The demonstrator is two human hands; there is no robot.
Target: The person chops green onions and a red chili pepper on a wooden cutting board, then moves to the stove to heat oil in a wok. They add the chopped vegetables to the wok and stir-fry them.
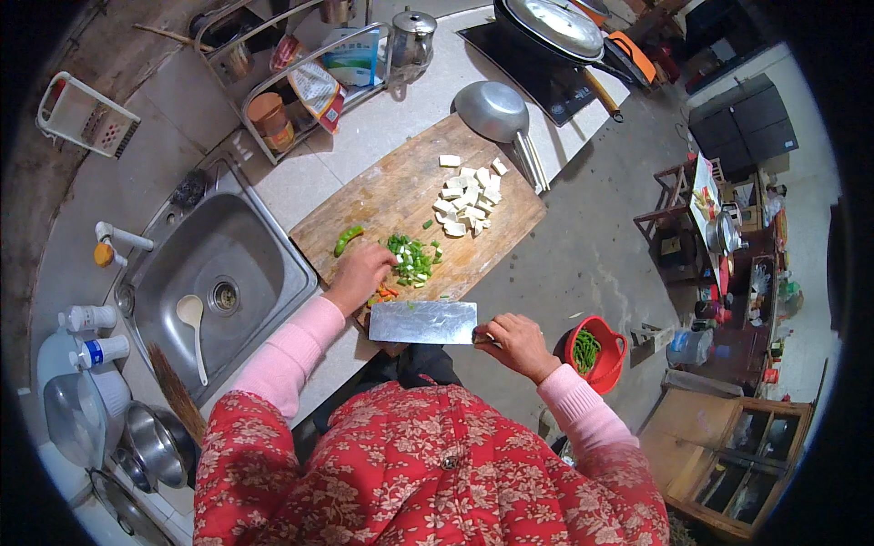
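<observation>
My right hand [517, 342] is closed on the handle of a cleaver [423, 323], whose broad blade lies flat over the near edge of a wooden cutting board [382, 184]. At the left side of a heap of chopped green onion [412, 259], my left hand [364, 273] rests on the board with its fingertips touching the heap; whether it grips any is unclear. Chopped red pepper [386, 293] lies just beside that hand, partly hidden. Beyond it sits a green chili pepper [348, 240]. White tofu-like pieces [468, 201] are piled toward the board's far right.
A steel sink [205, 259] holding a pale ladle [191, 312] adjoins the board's left. Behind the board are an upturned metal ladle [493, 109], an induction cooktop [546, 75] with a lidded wok [556, 27], and a rack. A red basket [604, 355] of green vegetables stands low at right.
</observation>
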